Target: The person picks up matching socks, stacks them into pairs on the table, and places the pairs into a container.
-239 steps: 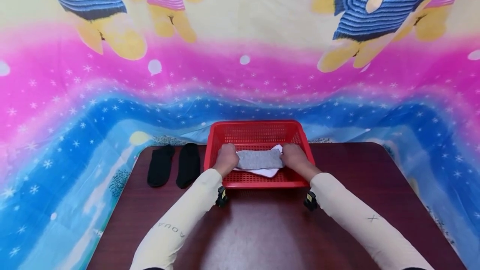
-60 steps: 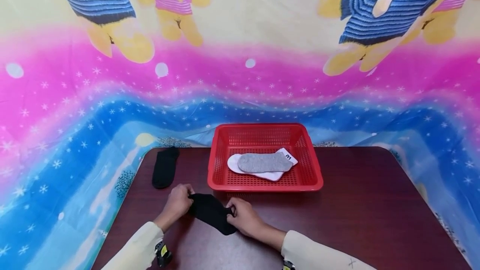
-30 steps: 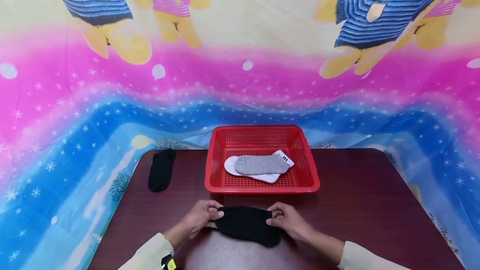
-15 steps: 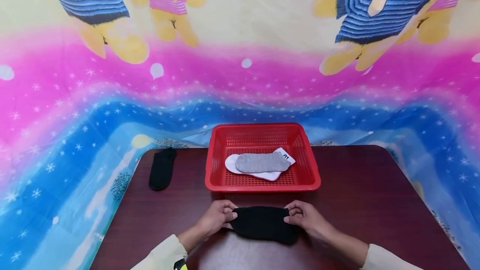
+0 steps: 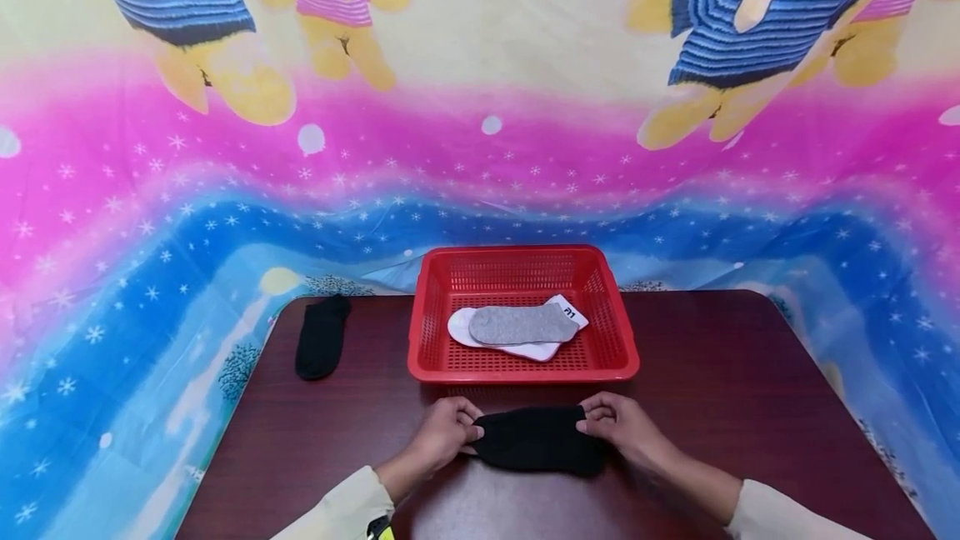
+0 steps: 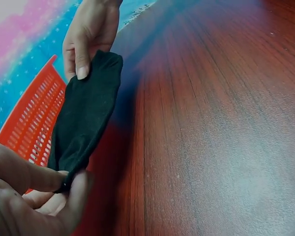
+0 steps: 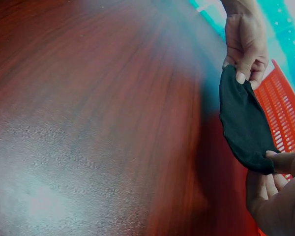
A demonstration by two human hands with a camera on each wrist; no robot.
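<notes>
A black sock [image 5: 536, 440] is stretched sideways between both hands, in front of the basket and above the table. My left hand [image 5: 442, 437] pinches its left end between thumb and fingers, and my right hand [image 5: 622, 427] pinches the upper right part. In the left wrist view the sock [image 6: 88, 108] hangs as a flat band, with its near edge bunched in the left fingers. Inside the red basket [image 5: 525, 375] lie a grey sock [image 5: 521, 325] and, beneath it, white socks [image 5: 542, 352] with a dark mark on one cuff.
Another black sock [image 5: 321, 338] lies flat at the table's back left. The dark red-brown wooden table [image 5: 712, 373] runs up to a patterned cloth backdrop [image 5: 480, 157] behind the basket.
Earlier both hands were in the basket at the grey sock, and two black socks lay at left. Since then one black sock was picked up and carried right, before the basket.
</notes>
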